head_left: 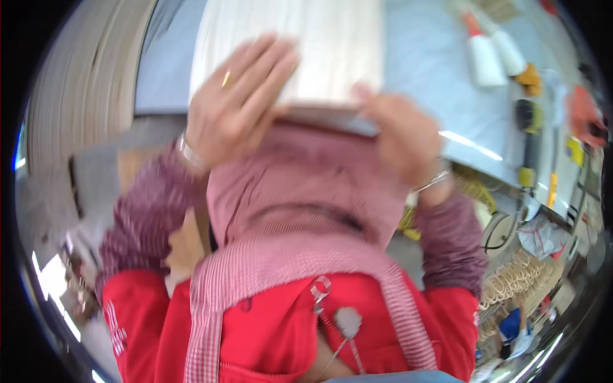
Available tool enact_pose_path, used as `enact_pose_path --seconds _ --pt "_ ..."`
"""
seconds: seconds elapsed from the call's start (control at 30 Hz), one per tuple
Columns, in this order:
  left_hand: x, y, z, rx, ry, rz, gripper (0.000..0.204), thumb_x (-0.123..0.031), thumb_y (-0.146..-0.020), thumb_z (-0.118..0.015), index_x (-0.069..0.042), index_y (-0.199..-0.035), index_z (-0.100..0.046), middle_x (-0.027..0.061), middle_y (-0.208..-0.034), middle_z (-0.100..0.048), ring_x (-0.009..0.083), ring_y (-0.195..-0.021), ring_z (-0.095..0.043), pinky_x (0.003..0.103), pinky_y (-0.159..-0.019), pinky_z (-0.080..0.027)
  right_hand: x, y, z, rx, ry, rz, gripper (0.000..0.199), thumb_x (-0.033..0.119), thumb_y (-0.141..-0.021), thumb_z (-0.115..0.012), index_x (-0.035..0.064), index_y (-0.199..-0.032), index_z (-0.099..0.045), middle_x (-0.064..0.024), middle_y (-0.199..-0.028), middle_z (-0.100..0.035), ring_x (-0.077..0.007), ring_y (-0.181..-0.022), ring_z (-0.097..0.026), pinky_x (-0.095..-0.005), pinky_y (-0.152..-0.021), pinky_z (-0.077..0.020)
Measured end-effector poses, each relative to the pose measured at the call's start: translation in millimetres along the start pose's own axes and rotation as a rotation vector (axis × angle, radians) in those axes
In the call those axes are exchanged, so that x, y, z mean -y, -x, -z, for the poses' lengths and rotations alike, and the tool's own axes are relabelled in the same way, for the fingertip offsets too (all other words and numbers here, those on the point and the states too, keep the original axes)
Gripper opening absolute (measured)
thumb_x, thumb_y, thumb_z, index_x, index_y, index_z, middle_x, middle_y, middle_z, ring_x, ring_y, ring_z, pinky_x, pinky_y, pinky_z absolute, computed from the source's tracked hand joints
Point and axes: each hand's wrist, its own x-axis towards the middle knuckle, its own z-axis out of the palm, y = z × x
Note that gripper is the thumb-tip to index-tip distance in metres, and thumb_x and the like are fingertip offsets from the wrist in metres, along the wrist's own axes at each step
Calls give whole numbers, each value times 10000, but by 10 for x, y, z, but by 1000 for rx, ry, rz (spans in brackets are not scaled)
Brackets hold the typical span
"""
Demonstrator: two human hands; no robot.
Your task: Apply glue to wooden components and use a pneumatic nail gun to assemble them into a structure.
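A pale wooden board (325, 51) with fine grain lines lies on a blue-grey covered table (421, 70), its near edge towards my body. My left hand (239, 96), a gold ring on one finger, is stretched out over the board's near left part, fingers long and flat. Whether the palm presses on the wood cannot be told. At the board's near right corner is my right hand (405, 131), blurred by motion. Its thumb reaches over the wood, and the other fingers look curled at the edge, partly hidden.
A stack of long wooden strips (83, 83) stands at the left. On the table's right are a white bottle with a red tip (485, 57), a yellow-and-black tool (527, 140) and an orange-red item (584, 115). Coiled beige loops (514, 281) lie at the lower right, near another person (514, 325).
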Motion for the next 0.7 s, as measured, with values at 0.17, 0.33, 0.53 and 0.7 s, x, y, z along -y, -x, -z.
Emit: enact_pose_path --seconds 0.17,0.33,0.53,0.7 --pt "-274 -195 463 52 -62 10 425 -176 -884 -566 68 -1231 -539 215 -1305 -528 360 -1233 -498 452 -1054 -390 177 -110 56 -134 23 111 402 22 -735 -616 -39 -1131 -598 -54 -732 -500 -170 -557 -467 -285 -463 -410" --pt "-350 -147 470 33 -100 -43 437 -174 -902 -539 60 -1269 -505 209 -1334 -506 365 -1260 -470 452 -1061 -378 355 -79 182 -188 68 7 317 27 -764 -620 22 -1080 -648 -49 -747 -552 -189 -547 -491 -281 -487 -424" --pt "-352 -120 374 60 -114 -51 437 -187 -928 -500 43 -1299 -484 205 -1354 -489 366 -1269 -459 452 -1068 -366 76 21 446 -225 -1 -25 344 90 -811 -649 69 -1153 -618 -50 -959 -648 -198 -716 -611 -273 -621 -499" --pt "-335 -130 409 69 -108 -49 429 -175 -918 -521 47 -1284 -489 205 -1361 -480 363 -1285 -442 459 -1074 -361 -1098 716 1638 -290 798 -407 439 147 -788 -644 80 -1214 -561 -104 -1142 -596 -273 -964 -580 -369 -795 -490"
